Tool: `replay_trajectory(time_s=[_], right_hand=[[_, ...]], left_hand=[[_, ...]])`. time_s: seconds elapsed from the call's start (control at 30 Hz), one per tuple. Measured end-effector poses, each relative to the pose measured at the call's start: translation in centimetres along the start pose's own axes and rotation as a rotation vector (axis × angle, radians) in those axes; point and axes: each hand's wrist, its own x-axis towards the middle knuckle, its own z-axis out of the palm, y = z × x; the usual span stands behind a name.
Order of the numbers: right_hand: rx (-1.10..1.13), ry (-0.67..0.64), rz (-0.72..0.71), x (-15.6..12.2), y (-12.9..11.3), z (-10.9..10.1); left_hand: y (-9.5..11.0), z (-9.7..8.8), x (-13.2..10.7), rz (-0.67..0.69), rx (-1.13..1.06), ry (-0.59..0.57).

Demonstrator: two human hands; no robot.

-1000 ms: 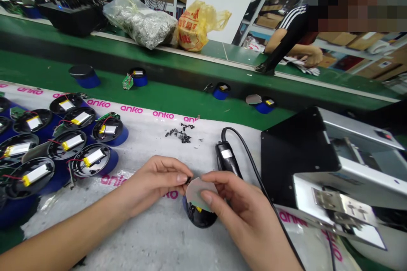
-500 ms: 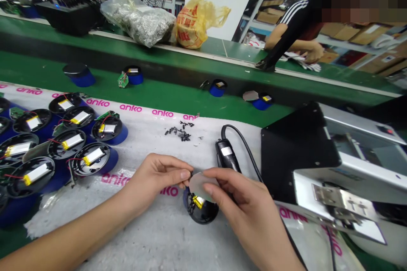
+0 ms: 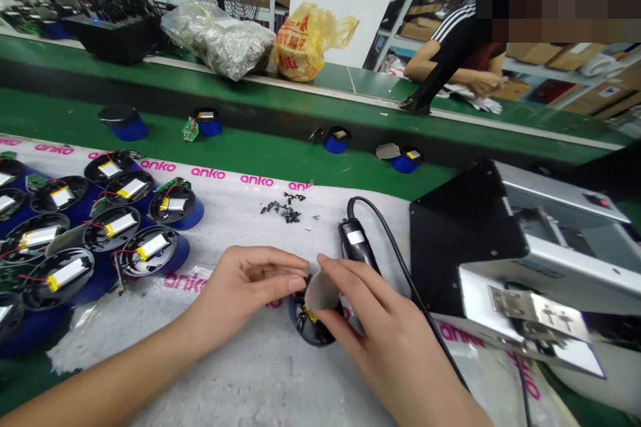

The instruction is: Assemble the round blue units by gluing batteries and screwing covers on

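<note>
The right hand [image 3: 380,320] holds a thin, flat grey disc [image 3: 320,290] between thumb and fingers, tilted over a round, black-lined housing [image 3: 323,339] with a bit of yellow inside. The left hand [image 3: 250,290] is just beside the disc's left edge, its thumb and fingertips narrowly set near a dark spot — whether they grip anything, I cannot tell. The housing sits below both hands on a whitish sheet [image 3: 225,373] printed with pink "anko" lettering, which covers part of the green counter [image 3: 270,137].

Beyond the hands lies a scatter of small black pieces [image 3: 283,211]. A black handheld tool [image 3: 361,247] with a white label and a cable lies just behind the right hand; a black-and-silver machine [image 3: 465,240] stands to the right. To the left, blue housings with white-and-yellow batteries [image 3: 153,247] stand crowded together — red wires show on several.
</note>
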Motion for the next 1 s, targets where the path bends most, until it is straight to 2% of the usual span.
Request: replay_trajectory(time_s=[0.07, 0.17, 0.23, 0.37, 0.53, 0.63, 0.8, 1.0], right_hand=[[0.060, -0.013, 0.017, 0.1, 0.3, -0.2], [0.216, 0.020, 0.064, 0.5, 0.2, -0.6], [0.296, 0.051, 0.101, 0.6, 0.0, -0.9], [0.413, 0.006, 0.228, 0.1, -0.2, -1.5], [0.616, -0.111, 0.528, -1.2, 0.7, -0.8], [0.709, -0.073, 0.531, -1.5, 1.2, 0.0], [0.828, -0.070, 0.573, -0.9, 0.7, -0.2], [0.945, -0.049, 0.662, -0.4, -0.3, -0.6]], left_hand=[[0.3, -0.1, -0.4, 0.111, 0.148, -0.049], [-0.1, 0.1, -0.7, 0.269, 0.446, -0.183], [-0.7, 0.4, -0.5, 0.271, 0.589, -0.251], [-1.2, 0.4, 0.3, 0.176, 0.671, -0.253], [0.0, -0.9, 1.0, 0.112, 0.614, -0.303], [0.3, -1.2, 0.7, 0.029, 0.471, -0.325], [-0.1, -0.5, 0.4, -0.266, 0.213, -0.331], [-0.9, 0.7, 0.6, -0.329, 0.014, -0.365]])
